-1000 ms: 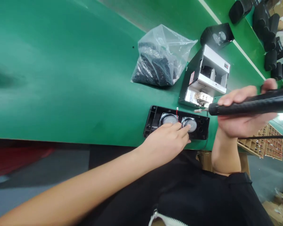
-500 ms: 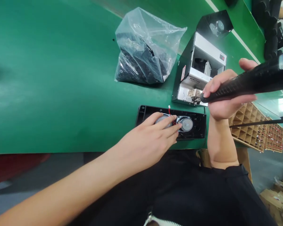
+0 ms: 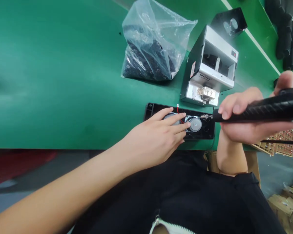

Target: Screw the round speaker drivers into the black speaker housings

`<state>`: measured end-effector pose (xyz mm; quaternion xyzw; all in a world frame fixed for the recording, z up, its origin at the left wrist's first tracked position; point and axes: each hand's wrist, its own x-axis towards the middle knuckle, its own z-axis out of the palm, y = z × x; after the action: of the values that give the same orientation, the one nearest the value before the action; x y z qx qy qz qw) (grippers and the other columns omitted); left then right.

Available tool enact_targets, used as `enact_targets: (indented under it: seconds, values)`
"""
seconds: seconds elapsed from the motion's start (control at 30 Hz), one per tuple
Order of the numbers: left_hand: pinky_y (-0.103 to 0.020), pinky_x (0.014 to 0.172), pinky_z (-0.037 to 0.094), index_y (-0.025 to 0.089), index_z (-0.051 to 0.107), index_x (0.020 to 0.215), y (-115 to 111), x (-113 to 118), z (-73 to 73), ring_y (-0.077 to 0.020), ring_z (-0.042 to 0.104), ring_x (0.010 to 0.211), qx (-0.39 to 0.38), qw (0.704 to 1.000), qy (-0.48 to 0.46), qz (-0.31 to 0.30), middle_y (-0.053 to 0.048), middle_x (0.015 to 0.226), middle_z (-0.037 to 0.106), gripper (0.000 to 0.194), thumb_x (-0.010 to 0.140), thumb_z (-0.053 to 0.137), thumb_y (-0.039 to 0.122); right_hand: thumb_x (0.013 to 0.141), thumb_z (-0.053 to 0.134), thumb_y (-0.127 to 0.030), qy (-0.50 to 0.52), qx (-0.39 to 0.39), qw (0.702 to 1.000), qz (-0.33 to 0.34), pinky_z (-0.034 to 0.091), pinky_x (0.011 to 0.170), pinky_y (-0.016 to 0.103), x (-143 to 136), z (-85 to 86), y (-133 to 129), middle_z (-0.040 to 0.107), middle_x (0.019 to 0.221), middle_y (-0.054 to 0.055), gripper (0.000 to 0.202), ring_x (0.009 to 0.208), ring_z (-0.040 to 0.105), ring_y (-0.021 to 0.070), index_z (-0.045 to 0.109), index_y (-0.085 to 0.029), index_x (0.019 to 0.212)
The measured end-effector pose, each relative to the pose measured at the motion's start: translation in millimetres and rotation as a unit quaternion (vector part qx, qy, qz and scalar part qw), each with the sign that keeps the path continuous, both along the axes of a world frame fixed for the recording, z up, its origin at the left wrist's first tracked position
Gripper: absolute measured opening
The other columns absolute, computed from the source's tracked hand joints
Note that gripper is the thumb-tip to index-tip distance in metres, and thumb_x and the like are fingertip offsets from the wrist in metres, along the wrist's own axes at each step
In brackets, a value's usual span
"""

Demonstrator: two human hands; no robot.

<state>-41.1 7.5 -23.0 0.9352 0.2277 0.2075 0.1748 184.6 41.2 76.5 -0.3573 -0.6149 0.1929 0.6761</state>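
As left hand [image 3: 156, 139] overlaps speaker [image 3: 170, 115], bag [image 3: 148, 52] beyond

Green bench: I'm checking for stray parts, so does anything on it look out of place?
One small dark speck lies alone on the bench, just left of the bag, so it looks stray; it is too small to identify. I see no damage on the case, though the left hand hides part of it.

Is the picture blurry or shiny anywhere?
In the head view, light glints off the clear bag; in the same head view, pale sheen spreads across the green table at left; also in the head view, the red shape below the table edge looks smeared, and the black tool looks a little soft.
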Motion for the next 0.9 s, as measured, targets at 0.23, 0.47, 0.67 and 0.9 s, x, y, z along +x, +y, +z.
enact_targets:
  seconds: [0.23, 0.47, 0.67, 0.9]
  values:
    - [-0.064, 0.150, 0.039, 0.024, 0.090, 0.110, 9, -2, -6.8, -0.0366, 0.067, 0.169, -0.037, 0.999, 0.014, -0.037, -0.004, 0.161, 0.087, 0.026, 0.115, 0.065, 0.017, 0.108, 0.060, -0.093, -0.031, -0.046, 0.998, 0.002, 0.052, 0.038, 0.030, 6, -18.5, -67, 0.052, 0.064, -0.013, 0.065, 0.035, 0.046, 0.0144, 0.071, -0.053, 0.159]
    - [-0.065, 0.152, 0.039, 0.023, 0.089, 0.109, 14, -5, -10.2, -0.0374, 0.066, 0.172, -0.061, 0.997, 0.013, -0.050, -0.006, 0.166, 0.084, 0.026, 0.110, 0.065, 0.012, 0.109, 0.052, -0.092, 0.024, 0.026, 0.999, 0.015, 0.046, 0.035, 0.032, -9, -59.0, -66, 0.062, 0.066, -0.010, 0.077, 0.035, 0.044, 0.0153, 0.071, -0.038, 0.161]
    - [-0.062, 0.155, 0.035, 0.026, 0.087, 0.109, 10, -4, -7.4, -0.0354, 0.064, 0.174, -0.058, 0.997, 0.022, -0.045, -0.004, 0.165, 0.085, 0.024, 0.105, 0.070, 0.010, 0.107, 0.059, -0.091, 0.023, 0.033, 0.996, 0.081, 0.045, 0.036, 0.031, -6, -72.9, -53, 0.062, 0.069, -0.011, 0.076, 0.035, 0.041, 0.0135, 0.066, -0.040, 0.163]
    - [-0.065, 0.155, 0.034, 0.025, 0.089, 0.114, 10, 0, 1.6, -0.0378, 0.059, 0.177, -0.046, 0.994, 0.080, -0.059, -0.003, 0.171, 0.081, 0.030, 0.110, 0.063, 0.011, 0.111, 0.048, -0.091, -0.023, 0.042, 0.998, 0.038, 0.046, 0.036, 0.030, -4, -74.2, -48, 0.056, 0.066, -0.014, 0.073, 0.032, 0.038, 0.0131, 0.062, -0.041, 0.162]
